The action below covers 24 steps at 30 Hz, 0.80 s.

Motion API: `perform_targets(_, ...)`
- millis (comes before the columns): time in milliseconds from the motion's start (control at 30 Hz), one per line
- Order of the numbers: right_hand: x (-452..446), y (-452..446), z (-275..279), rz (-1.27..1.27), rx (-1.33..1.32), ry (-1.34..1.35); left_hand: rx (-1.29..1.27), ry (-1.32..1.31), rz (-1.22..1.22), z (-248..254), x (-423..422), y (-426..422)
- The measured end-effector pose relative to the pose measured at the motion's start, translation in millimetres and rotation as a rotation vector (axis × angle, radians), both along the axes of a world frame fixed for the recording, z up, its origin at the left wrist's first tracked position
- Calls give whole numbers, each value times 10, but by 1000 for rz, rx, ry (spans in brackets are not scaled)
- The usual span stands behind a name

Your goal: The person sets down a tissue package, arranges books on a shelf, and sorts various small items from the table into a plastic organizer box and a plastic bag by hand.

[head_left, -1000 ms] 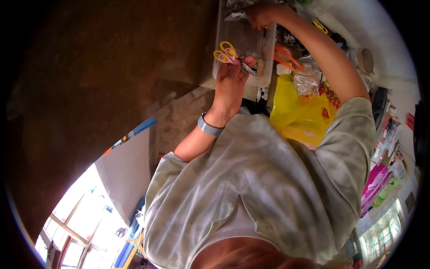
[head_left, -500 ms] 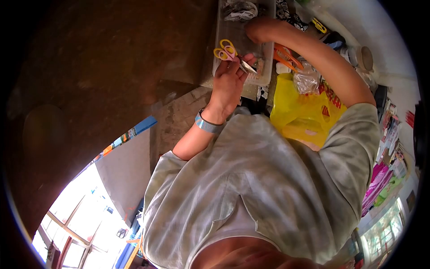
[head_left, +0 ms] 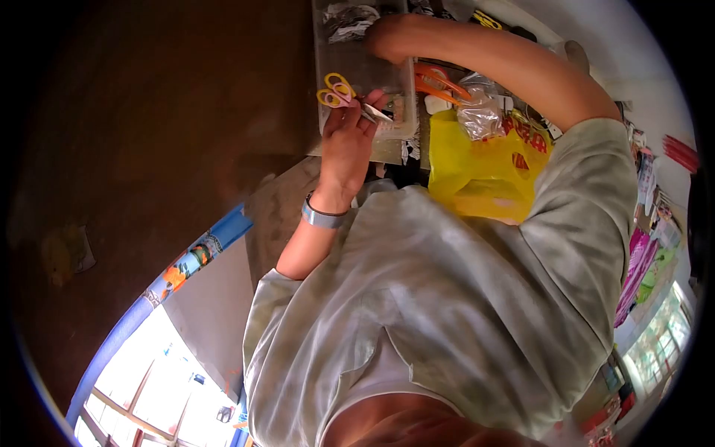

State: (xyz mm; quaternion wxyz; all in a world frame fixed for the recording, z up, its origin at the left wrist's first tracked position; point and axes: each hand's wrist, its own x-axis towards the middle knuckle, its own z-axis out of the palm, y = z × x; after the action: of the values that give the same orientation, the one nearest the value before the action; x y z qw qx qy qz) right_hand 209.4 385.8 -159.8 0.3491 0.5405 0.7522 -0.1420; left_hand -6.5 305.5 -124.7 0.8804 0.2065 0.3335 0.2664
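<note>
Left hand (head_left: 346,149) holding scissors (head_left: 348,97), right hand (head_left: 389,39) outstretched

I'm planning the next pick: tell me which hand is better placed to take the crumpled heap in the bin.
Probably the right hand: it is at the bin, close to the heap, though I can't tell whether it is empty. The left hand is farther off and holds scissors.

I see a gap inside the clear rectangular plastic box (head_left: 342,59) between the yellow-and-pink-handled metal scissors (head_left: 340,94) and the right hand (head_left: 388,39), whose bare forearm (head_left: 491,49) blocks part of the right side.
</note>
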Motion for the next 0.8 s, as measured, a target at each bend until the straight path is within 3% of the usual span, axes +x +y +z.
perform_targets(100,-45,-29,253,25,-71,-78,3,12,-3,-18,-8,8)
perform_targets(167,22,-185,539,110,30,89,2,19,-10,-8,-8,16)
perform_targets(267,280,-313,434,273,285,450,23,9,-34,-46,28,90)
perform_targets(400,164,-288,551,265,172,296,32,-2,-16,-58,139,197)
perform_targets(467,219,-365,518,336,460,350,1,-2,-4,-124,231,260)
perform_targets(500,211,-365,559,352,467,355,-41,-5,2,-145,279,277)
perform_targets(567,215,-387,732,211,320,237,-10,0,-5,-178,382,294)
perform_targets(700,292,-496,996,120,284,200,-22,13,49,-347,569,288)
perform_targets(767,430,-550,949,16,498,624,-85,103,80,-472,686,292)
perform_targets(800,435,-558,1018,29,500,631,-155,156,109,-481,763,315)
